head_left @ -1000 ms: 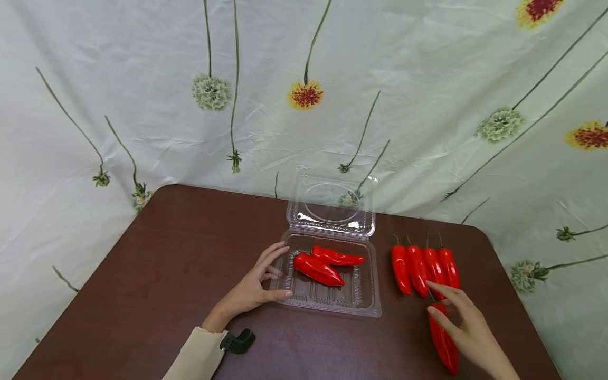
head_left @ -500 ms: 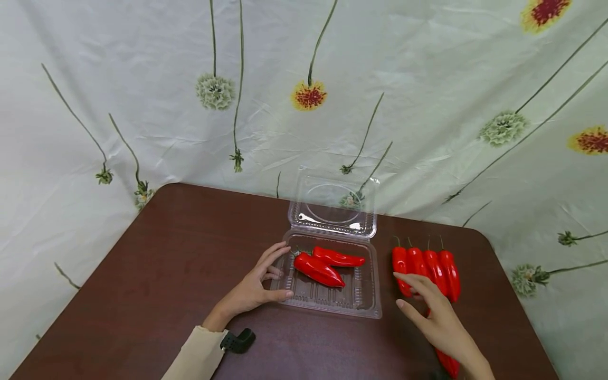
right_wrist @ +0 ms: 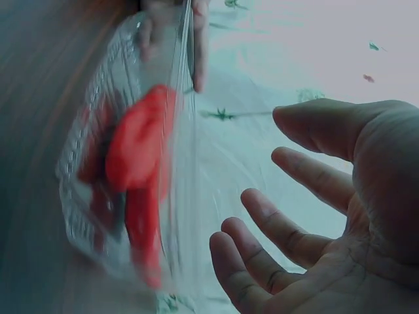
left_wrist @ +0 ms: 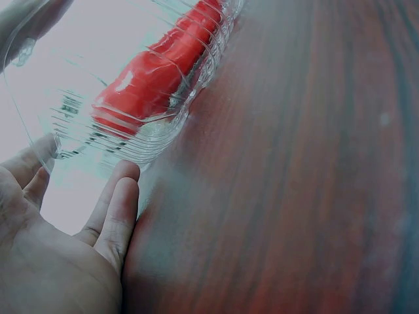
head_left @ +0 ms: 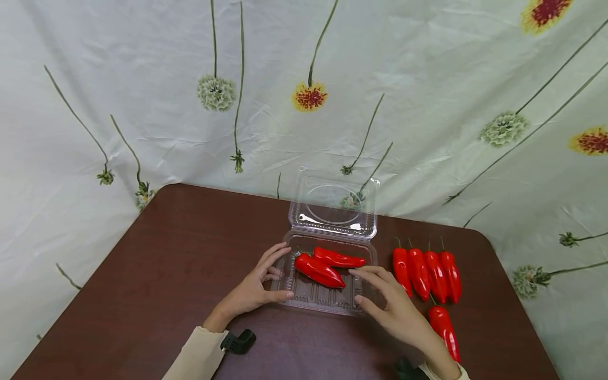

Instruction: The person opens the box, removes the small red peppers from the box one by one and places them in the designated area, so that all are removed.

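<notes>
A clear plastic clamshell box (head_left: 328, 307) lies on the table with its lid (head_left: 332, 205) raised at the back. Two red peppers (head_left: 319, 272) rest inside, one crossing close to the other. My left hand (head_left: 252, 289) is at the box's left side, its fingers and thumb spread along the rim; in the left wrist view its fingertips reach the clear wall. Over the box's right front part is my right hand (head_left: 398, 311), holding nothing. The right wrist view shows that hand (right_wrist: 308, 242) with fingers spread, apart from the box.
Several red peppers (head_left: 418, 274) lie side by side on the dark brown table (head_left: 157, 274), right of the box. Nearer the front, one more pepper (head_left: 442, 326) is partly behind the right forearm. A flower-patterned cloth (head_left: 266, 126) hangs behind the table.
My right hand has moved left, from above the front pepper, past the row of peppers, to the box's right side. The left hand and the peppers keep their places.
</notes>
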`<state>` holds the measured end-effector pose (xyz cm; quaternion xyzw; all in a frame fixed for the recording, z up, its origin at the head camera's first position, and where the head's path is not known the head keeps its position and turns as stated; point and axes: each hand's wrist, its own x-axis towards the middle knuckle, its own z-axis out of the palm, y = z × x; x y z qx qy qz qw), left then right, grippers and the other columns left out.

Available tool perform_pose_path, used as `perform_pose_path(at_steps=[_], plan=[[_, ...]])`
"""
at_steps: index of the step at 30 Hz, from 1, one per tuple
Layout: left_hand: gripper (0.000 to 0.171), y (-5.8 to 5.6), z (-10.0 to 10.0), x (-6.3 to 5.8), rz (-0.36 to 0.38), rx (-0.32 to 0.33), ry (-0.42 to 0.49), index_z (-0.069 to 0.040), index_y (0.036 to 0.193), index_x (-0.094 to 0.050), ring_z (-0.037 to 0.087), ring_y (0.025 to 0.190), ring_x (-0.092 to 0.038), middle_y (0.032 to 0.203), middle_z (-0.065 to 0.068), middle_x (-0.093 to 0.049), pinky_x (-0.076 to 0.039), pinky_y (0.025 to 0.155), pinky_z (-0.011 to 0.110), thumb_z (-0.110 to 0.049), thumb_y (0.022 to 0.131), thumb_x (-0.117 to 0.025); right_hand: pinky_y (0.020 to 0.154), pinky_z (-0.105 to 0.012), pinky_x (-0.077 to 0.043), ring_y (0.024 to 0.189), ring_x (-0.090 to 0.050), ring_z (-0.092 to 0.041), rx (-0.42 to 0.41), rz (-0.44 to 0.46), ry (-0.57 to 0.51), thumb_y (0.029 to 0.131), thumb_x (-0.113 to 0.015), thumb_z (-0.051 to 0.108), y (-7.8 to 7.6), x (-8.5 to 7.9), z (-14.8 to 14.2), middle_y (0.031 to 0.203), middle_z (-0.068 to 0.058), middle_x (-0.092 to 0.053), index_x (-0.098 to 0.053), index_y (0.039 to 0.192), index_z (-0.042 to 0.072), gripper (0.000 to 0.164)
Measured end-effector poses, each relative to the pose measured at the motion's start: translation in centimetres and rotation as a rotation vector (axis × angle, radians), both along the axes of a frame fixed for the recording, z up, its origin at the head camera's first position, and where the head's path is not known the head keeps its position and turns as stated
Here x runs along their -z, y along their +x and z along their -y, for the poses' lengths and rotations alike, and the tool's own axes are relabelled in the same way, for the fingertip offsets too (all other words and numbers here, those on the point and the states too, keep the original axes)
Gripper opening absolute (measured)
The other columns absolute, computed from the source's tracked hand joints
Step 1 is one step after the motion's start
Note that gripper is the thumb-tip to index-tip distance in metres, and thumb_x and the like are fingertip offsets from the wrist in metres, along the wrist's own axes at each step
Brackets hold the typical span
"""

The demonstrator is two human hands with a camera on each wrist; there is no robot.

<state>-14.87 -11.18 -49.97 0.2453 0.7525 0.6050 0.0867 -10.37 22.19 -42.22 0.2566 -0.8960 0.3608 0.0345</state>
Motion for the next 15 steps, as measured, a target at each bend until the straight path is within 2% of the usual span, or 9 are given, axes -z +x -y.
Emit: perform_pose_path(at_steps=[6, 15], plan=[[0.089, 0.0, 0.0, 0.0, 0.003, 0.000, -0.004, -0.016, 0.158, -0.029, 0.029, 0.111, -0.050, 0.166, 0.001, -0.012, -0.045, 0.097, 0.037, -0.022, 0.086, -0.080, 0.091, -0.040, -0.054, 0.119, -0.056, -0.017, -0.054, 0.020, -0.074, 0.091, -0.074, 0.011, -1.5, 1.2, 1.9, 0.132, 0.006, -0.058, -0.061, 0.137, 0.017, 0.048], [0.089, 0.0, -0.2, -0.1, 0.016, -0.017, -0.009, -0.017, 0.158, -0.030, 0.029, 0.110, -0.051, 0.166, 0.000, -0.013, -0.046, 0.098, 0.037, -0.024, 0.084, -0.081, 0.091, -0.046, -0.054, 0.117, -0.057, -0.024, -0.060, 0.076, -0.088, 0.090, -0.074, 0.012, -3.2, 2.2, 4.0, 0.132, 0.000, -0.060, -0.065, 0.132, 0.016, 0.043]])
